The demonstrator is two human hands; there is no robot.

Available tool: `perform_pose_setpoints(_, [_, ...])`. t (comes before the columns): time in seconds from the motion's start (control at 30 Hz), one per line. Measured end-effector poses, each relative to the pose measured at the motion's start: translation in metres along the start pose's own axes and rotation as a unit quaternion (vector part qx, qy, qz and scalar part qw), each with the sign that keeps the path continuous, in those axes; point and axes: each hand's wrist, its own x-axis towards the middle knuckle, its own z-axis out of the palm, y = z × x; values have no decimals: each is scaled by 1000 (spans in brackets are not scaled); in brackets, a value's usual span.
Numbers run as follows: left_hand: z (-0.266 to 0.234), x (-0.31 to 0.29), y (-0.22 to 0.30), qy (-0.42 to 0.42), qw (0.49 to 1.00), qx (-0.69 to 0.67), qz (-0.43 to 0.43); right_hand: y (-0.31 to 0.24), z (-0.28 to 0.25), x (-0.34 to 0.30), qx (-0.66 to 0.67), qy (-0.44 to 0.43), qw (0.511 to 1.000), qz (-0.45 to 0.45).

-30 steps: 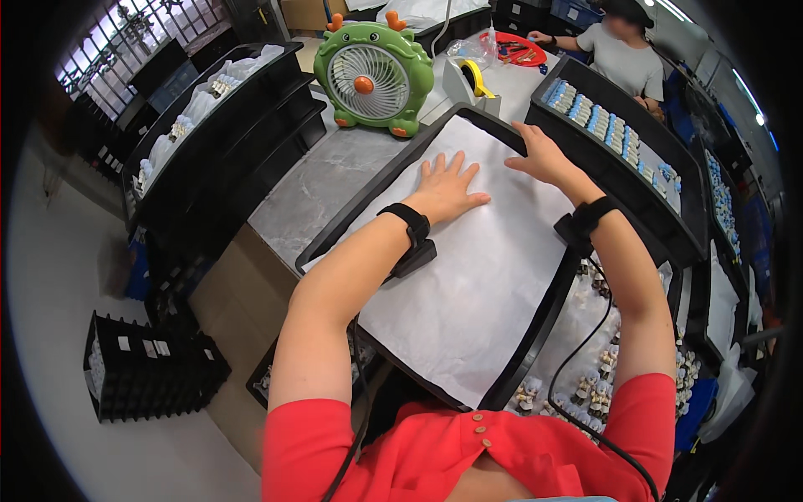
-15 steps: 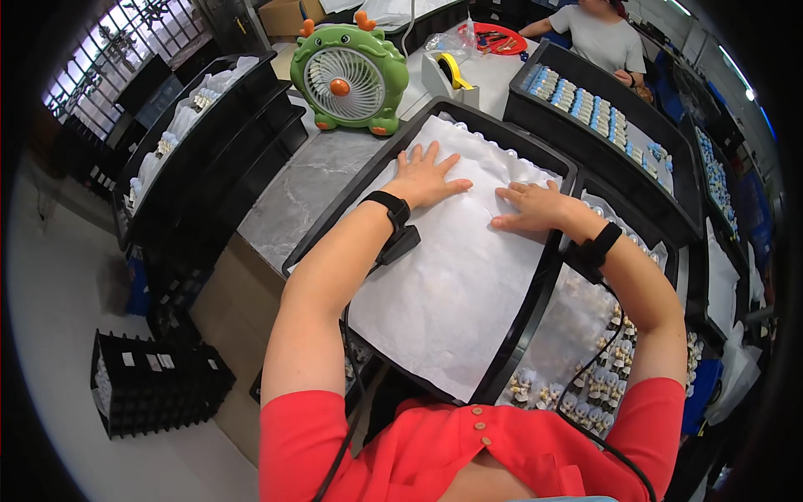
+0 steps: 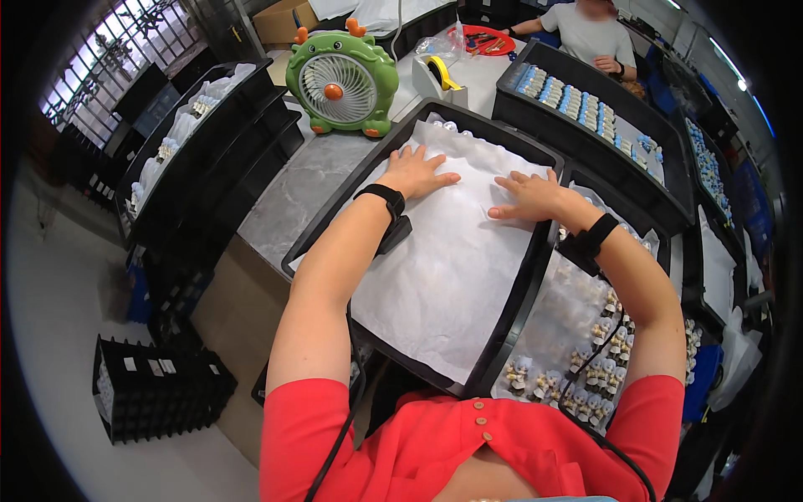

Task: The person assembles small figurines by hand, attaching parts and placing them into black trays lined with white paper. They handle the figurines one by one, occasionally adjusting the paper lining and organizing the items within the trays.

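A white sheet (image 3: 443, 276) of thin, wrinkled material lies in a black tray (image 3: 499, 356) in front of me. Both palms rest on its far half. My left hand (image 3: 414, 173) is flat with fingers spread, near the tray's left side. Over by the right rim, my right hand (image 3: 529, 197) is also spread and touches the sheet. Neither hand grips anything. Small rounded white items (image 3: 452, 126) peek out past the sheet's far edge; what lies under the rest of it is hidden.
To the right, another tray holds small figurines (image 3: 598, 410) partly under translucent film. Beyond it stands a tray of blue-and-white pieces (image 3: 577, 105). A green fan (image 3: 341, 84) and a tape dispenser (image 3: 441, 79) are at the back. Stacked black trays (image 3: 209, 159) stand left. A person (image 3: 590, 42) sits far right.
Both hands stay on the sheet with only slight shifts. The sheet's far edge has drawn a little nearer and looks more wrinkled. My view has shifted slightly.
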Motion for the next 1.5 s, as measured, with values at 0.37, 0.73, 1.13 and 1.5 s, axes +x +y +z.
perform_pose_setpoints(0.37, [1,-2,-2,14,1000,9,5,11,10,-6,46,-25,998,-25])
perform_pose_setpoints(0.73, [-6,-4,5,28,999,23,9,18,2,-40,92,90,991,-48])
perform_pose_setpoints(1.13, [-53,-117,86,56,953,-108,277,113,30,-156,199,181,963,32])
perform_pose_setpoints(1.5, [-17,-157,175,-28,813,-470,343,77,79,-70,56,220,973,39])
